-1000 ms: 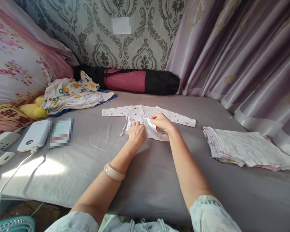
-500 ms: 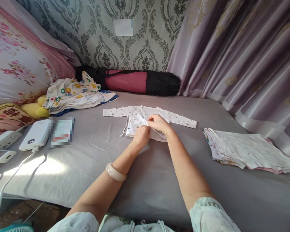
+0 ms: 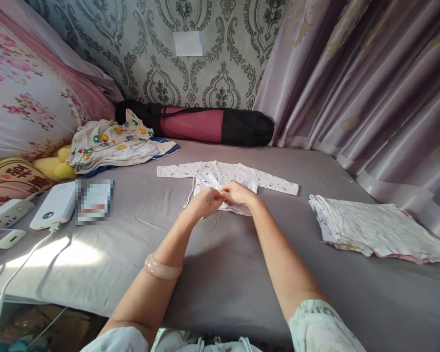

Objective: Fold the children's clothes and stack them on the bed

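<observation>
A small white baby shirt (image 3: 238, 172) with a tiny print lies front up on the grey sheet, both sleeves spread sideways. One thin white tie hangs at its left side. Over the front of the shirt, my left hand (image 3: 206, 201) and my right hand (image 3: 238, 193) meet with fingertips together. Each pinches the thin white ties of the shirt, whose loops show just above the fingers. The exact grip is partly hidden by my knuckles. A pale bangle (image 3: 163, 268) circles my left forearm.
Folded clothes (image 3: 381, 227) lie to the right, and a loose pile of clothes (image 3: 110, 144) at the back left. A black and red rolled bag (image 3: 194, 124) lies along the wall. At left are a white power bank (image 3: 55, 205), its cable, a power strip (image 3: 9, 213) and a blurred packet (image 3: 94, 201).
My left hand has moved left and turned flatter, its wrist swinging outward. My right hand has dropped slightly toward me. The shirt stays in place.
</observation>
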{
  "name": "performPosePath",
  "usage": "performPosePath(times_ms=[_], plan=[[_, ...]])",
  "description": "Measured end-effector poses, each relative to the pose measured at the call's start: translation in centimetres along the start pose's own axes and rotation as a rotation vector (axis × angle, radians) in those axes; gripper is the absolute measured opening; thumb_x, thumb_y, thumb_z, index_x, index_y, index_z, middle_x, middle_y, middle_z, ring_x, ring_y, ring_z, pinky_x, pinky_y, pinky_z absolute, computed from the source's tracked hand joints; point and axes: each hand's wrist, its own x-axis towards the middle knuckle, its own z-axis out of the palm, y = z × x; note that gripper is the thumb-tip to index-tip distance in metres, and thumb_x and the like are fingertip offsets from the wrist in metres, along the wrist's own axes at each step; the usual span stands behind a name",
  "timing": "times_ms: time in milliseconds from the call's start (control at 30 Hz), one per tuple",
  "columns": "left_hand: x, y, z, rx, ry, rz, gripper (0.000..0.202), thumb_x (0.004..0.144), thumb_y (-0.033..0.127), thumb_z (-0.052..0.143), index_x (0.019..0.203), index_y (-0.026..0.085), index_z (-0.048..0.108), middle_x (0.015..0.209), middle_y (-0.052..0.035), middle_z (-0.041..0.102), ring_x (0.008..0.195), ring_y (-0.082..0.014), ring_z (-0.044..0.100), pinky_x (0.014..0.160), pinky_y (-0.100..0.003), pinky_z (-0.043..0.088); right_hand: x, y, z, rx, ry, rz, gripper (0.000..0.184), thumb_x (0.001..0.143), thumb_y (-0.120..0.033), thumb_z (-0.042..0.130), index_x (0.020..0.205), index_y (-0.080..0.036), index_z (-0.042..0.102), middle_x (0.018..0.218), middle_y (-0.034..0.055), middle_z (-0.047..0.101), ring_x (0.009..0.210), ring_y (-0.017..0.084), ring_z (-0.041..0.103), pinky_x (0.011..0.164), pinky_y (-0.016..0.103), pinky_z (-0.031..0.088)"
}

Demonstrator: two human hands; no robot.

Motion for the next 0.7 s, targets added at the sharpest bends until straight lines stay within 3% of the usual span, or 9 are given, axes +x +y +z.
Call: performPosePath(times_ms=[133,200,300,400,500,700], plan=[[0.4,-2.6,-1.4,0.144,0.284,-0.312,0.023,0.086,0.027,0.048,0.093,0.019,0.069,0.099,-0.0085,0.072,0.094,-0.0228,0.064,0.074,-0.028,0.045,0.2,-0.2,-0.6,0.117,0.078,0.107,0.013,0.082,-0.02,0.057,0.071,-0.017,0.064,0.072,0.002,0.067,0.059,0.011,0.061,0.051,0.018,0.043],[0.6,-3.9,-1.6,0.176,0.324,-0.436,0.025,0.087,0.032,0.05,0.101,0.02,0.066,0.113,-0.0108,0.069,0.106,-0.0249,0.062,0.08,-0.029,0.045,0.7,-0.4,-1.2,0.114,0.188,0.154,0.013,0.083,-0.018,0.057,0.073,-0.017,0.064,0.077,0.0026,0.069,0.058,0.01,0.06,0.049,0.018,0.041],[0.8,-5.0,-1.6,0.134,0.241,-0.552,0.027,0.087,0.038,0.052,0.104,0.02,0.064,0.116,-0.0118,0.068,0.11,-0.0259,0.061,0.083,-0.031,0.046,2.4,-0.5,-2.4,-0.045,0.355,0.182,0.014,0.082,-0.017,0.057,0.069,-0.017,0.063,0.066,-0.0009,0.063,0.054,0.009,0.056,0.047,0.018,0.036],[1.0,-5.1,-1.7,0.081,0.164,-0.588,0.026,0.084,0.037,0.055,0.102,0.021,0.064,0.114,-0.0112,0.069,0.106,-0.0254,0.063,0.081,-0.031,0.046,5.1,-0.8,-3.2,-0.276,0.443,0.236,0.011,0.078,-0.016,0.061,0.068,-0.018,0.064,0.056,-0.0035,0.057,0.054,0.01,0.055,0.048,0.02,0.033],[1.0,-5.2,-1.9,0.052,0.123,-0.59,0.023,0.082,0.034,0.057,0.1,0.02,0.064,0.11,-0.0112,0.07,0.104,-0.0247,0.065,0.079,-0.03,0.045,7.9,-1.4,-3.4,-0.407,0.447,0.319,0.004,0.073,-0.014,0.066,0.076,-0.018,0.067,0.064,-0.0001,0.064,0.064,0.015,0.062,0.052,0.021,0.037],[1.0,-6.1,-2.2,0.008,0.111,-0.58,0.026,0.08,0.03,0.058,0.103,0.019,0.059,0.109,-0.0118,0.07,0.101,-0.0235,0.065,0.075,-0.028,0.045,11.5,-2.2,-3.2,-0.527,0.354,0.463,0.033,0.071,-0.017,0.071,0.104,-0.015,0.068,0.09,0.0114,0.072,0.083,0.023,0.069,0.063,0.025,0.048]])
